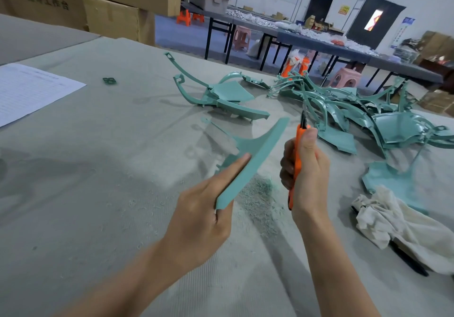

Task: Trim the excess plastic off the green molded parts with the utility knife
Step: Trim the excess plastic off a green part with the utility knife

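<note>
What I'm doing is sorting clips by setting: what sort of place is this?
Probably a plastics factory's trimming area: heaped green molded parts on a workbench, stacked cardboard cartons, long tables behind.

matt green plastic part [248,155], glossy orange plastic knife handle [296,164], rough grey cloth table cover [98,169]

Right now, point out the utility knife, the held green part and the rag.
utility knife [297,144], head view, orange handle
green part [258,149], head view, broad flat face
rag [393,223], head view, crumpled middle
</note>
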Motion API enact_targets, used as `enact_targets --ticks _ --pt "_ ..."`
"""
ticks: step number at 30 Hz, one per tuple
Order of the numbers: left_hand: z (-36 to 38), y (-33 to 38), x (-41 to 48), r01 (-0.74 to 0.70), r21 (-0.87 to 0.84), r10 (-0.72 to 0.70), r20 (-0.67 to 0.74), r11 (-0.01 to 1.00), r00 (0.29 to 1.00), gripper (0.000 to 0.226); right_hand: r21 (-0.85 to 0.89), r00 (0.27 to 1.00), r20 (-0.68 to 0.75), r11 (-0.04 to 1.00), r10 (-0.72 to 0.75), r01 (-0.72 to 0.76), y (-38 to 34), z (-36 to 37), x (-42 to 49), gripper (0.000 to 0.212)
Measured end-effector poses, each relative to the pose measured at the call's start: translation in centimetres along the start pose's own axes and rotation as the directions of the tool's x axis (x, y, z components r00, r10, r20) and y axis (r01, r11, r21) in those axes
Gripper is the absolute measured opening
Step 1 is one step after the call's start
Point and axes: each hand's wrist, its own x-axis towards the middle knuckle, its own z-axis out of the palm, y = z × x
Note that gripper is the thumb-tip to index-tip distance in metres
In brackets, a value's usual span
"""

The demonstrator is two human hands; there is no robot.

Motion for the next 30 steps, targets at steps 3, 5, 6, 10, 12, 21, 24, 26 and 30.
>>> enact_targets --ticks 3,5,6,10,12,21,24,26,30 --pt "-0.3 -0.4 -0.1 0.084 -0.012 -0.084 0.009 0.996 0.996 0.052 0.055 0.991 0.134 0.998 -0.023 0.016 -0.5 0.4 -0.6 0.079" --pt "-0.3 -0.4 0.0 0.085 -0.010 -0.085 -0.011 0.996 0.996 0.051 0.018 0.979 0.193 0.998 -0.060 0.058 -0.7 0.6 -0.9 0.080" --pt "-0.3 -0.2 0.1 0.069 0.001 -0.069 -0.021 0.998 0.997 0.051 -0.004 0.976 0.205 0.997 -0.073 0.076 -0.8 0.6 -1.0 0.081" --pt "-0.2 0.1 0.2 0.060 -0.003 -0.060 -0.063 0.998 0.996 0.045 -0.063 0.965 0.244 0.992 -0.095 0.113 -0.8 0.8 -1.3 0.082" --pt "-0.1 0.0 0.0 0.095 -0.018 -0.096 -0.080 0.995 0.992 0.042 -0.070 0.960 0.267 0.991 -0.088 0.111 -0.6 0.9 -1.5 0.075" --pt "-0.4 -0.5 0.6 0.110 -0.002 -0.108 -0.231 0.994 0.967 0.034 -0.094 0.871 0.490 0.990 -0.045 0.104 0.3 1.7 -2.9 0.070" --pt "-0.5 -0.5 0.7 0.101 0.003 -0.098 -0.236 0.995 0.967 0.032 -0.105 0.844 0.534 0.987 -0.051 0.125 0.3 1.9 -3.3 0.073" --pt "-0.6 -0.5 0.7 0.109 0.010 -0.104 -0.224 0.994 0.969 0.031 -0.116 0.836 0.547 0.983 -0.055 0.140 0.3 2.0 -3.6 0.073" --pt "-0.7 -0.9 0.7 0.160 -0.020 -0.161 -0.215 0.987 0.963 0.031 -0.136 0.816 0.572 0.971 -0.083 0.194 0.1 2.4 -4.5 0.066"
